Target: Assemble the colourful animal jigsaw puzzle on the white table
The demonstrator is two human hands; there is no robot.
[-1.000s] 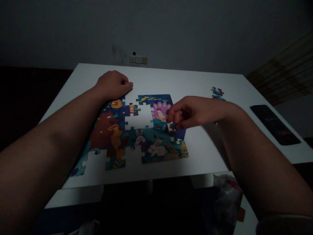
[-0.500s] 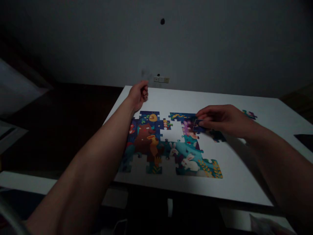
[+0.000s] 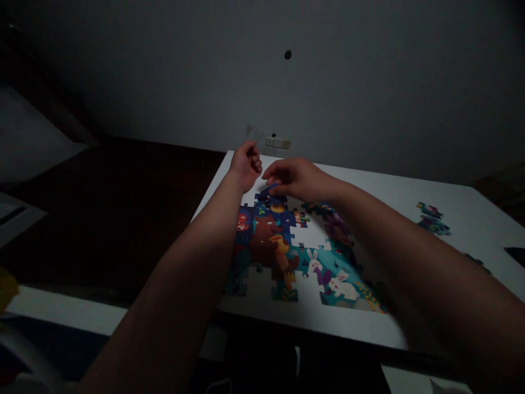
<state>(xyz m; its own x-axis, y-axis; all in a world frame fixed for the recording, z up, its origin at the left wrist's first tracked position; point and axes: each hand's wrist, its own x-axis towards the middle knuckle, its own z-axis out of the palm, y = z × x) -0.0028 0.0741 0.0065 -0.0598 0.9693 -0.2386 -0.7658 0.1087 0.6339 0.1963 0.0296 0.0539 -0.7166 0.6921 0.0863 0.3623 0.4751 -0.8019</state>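
Note:
A partly joined jigsaw puzzle (image 3: 266, 235) with a bear and white rabbits lies on the white table (image 3: 410, 262), with gaps in its middle and along its front edge. My right hand (image 3: 297, 178) reaches across to the puzzle's far left edge. Between its thumb and fingers it pinches a dark blue puzzle piece (image 3: 268, 190), partly hidden by the fingers. Just left of it, my left hand (image 3: 247, 164) rests at the table's far left corner, fingers curled in, with nothing visible in them. My right forearm covers part of the puzzle's right side.
Loose puzzle pieces (image 3: 433, 219) lie on the right of the table, and another piece (image 3: 478, 261) is partly behind my right forearm. A dark object (image 3: 514, 254) sits at the right edge. The wall behind carries sockets (image 3: 278, 143).
My right hand has moved left with the puzzle piece, from the puzzle's right side to its far left edge. My left hand stays at the corner. The view has shifted slightly.

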